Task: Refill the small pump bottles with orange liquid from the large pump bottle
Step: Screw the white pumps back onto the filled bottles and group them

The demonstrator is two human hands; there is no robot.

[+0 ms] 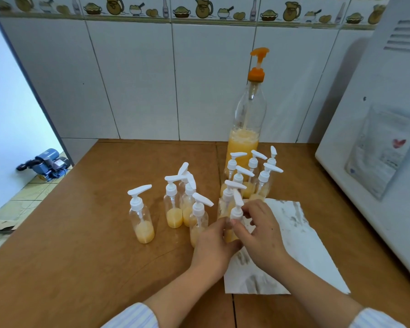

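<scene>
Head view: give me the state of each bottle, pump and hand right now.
Large pump bottle: upright, under half full of orange liquid, orange pump fitted.
Held small bottle: upright, partly filled, white pump cap on.
Left hand: grips the held bottle's body.
Right hand: fingers pinch its pump collar.
Lone left bottle: upright, capped, about a third full.
Paper sheet: flat, stained.

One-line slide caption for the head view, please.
Both hands, left and right, grip a small clear pump bottle beside the tall orange-capped bottle.
</scene>
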